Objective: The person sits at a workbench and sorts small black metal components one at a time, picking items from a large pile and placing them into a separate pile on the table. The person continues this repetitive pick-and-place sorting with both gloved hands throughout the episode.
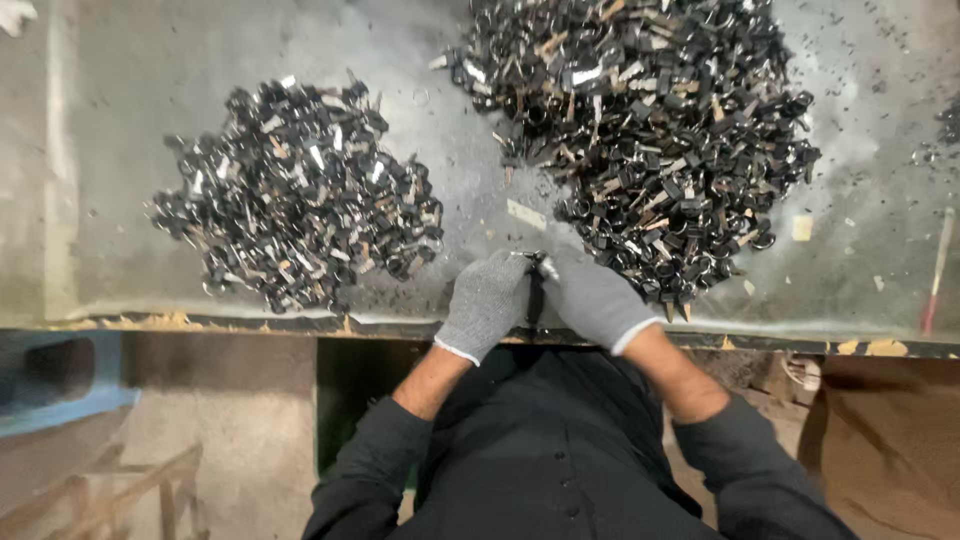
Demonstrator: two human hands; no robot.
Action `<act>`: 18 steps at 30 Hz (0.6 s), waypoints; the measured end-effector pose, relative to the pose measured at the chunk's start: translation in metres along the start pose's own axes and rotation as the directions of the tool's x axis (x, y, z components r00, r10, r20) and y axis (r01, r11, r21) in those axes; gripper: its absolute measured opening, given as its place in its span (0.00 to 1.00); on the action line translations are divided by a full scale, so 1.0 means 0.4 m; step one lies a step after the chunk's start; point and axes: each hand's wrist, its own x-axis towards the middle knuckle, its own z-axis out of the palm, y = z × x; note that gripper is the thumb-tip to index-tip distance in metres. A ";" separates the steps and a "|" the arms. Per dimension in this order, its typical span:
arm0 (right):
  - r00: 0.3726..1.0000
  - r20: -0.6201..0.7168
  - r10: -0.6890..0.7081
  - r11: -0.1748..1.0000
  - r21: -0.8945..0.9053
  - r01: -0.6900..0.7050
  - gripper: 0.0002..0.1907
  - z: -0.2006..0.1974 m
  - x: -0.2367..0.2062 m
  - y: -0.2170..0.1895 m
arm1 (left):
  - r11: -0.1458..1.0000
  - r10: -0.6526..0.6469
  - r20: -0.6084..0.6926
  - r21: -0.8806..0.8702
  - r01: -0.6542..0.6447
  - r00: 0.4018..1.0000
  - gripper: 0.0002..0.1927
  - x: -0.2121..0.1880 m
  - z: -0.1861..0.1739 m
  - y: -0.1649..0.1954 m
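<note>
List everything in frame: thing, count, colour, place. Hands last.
left pile of small metal parts: one heap, black and silver, table's left half
right pile of small metal parts: one larger heap, black, silver and some tan, upper right of table
loose chips: several, pale tan, scattered right of the big heap
table: one, grey and dusty, fills the upper frame
red-tipped stick: one, pale with red end, far right on table
blue frame: one, blue, below table at left
small dark part: one, black, pinched between both hands at table's front edge
left hand: one, grey glove, on the part
right hand: one, grey glove, on the part
</note>
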 end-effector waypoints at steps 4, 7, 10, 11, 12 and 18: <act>0.936 0.103 0.336 0.938 -0.124 -0.324 0.20 0.003 0.003 0.005 | 0.999 -0.029 0.005 0.046 0.028 1.000 0.12 0.005 -0.002 -0.003; 0.977 -0.051 0.209 0.968 -0.128 -0.214 0.19 0.015 -0.003 0.000 | 0.997 -0.074 0.042 0.019 0.073 0.996 0.14 0.006 -0.004 0.001; 0.978 -0.062 0.197 0.972 -0.114 -0.203 0.14 0.028 -0.014 -0.004 | 0.979 -0.157 -0.107 -0.147 0.141 0.982 0.25 0.006 -0.006 0.007; 0.984 -0.113 0.136 0.958 -0.239 -0.160 0.11 0.033 -0.023 -0.008 | 0.982 -0.152 -0.114 -0.128 0.137 0.982 0.26 0.007 -0.007 0.008; 0.987 -0.145 0.074 0.924 -0.362 -0.122 0.09 0.039 -0.033 -0.014 | 0.983 -0.156 -0.115 -0.115 0.143 0.981 0.27 0.005 -0.007 0.010; 0.975 -0.096 0.198 0.913 -0.344 -0.219 0.10 0.050 -0.018 -0.016 | 0.994 -0.070 -0.078 -0.092 0.063 0.994 0.23 -0.006 -0.004 0.011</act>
